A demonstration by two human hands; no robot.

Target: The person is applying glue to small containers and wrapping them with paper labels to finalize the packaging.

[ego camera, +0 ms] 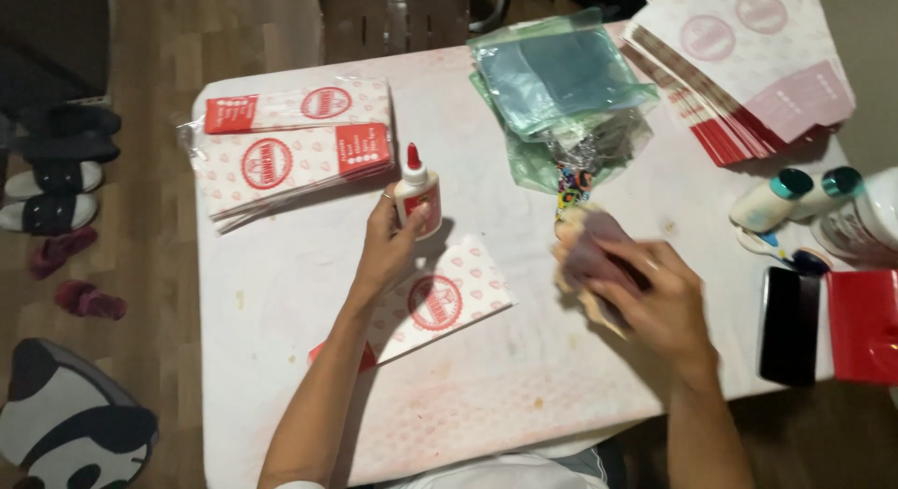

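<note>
A: White paper bag with red round print (pixel 440 302) lies flat on the white tabletop (pixel 281 292), just under the left hand (pixel 388 250). One bag out, looks unglued so far.

B: Left hand state?

A: Fingers wrapped round the small white glue bottle with red cap (pixel 417 191), upright, base on or just above the bag's top edge. Cap looks on.

B: Right?

A: Right hand (pixel 655 297) is closed on a blurred pinkish-tan wad, cloth or paper (pixel 589 250), right of the bag, apart from it. Can't tell what it is.

B: Stock?

A: Clear-wrapped packs of the same red-and-white bags (pixel 290 147) at far left, sealed. Fanned stack of printed bags with red edges (pixel 748 77) at far right. Green plastic pouches (pixel 561 87) between them.

B: So early?

A: My read: yes, most of the stock untouched, no finished pile that I can pick out.
</note>
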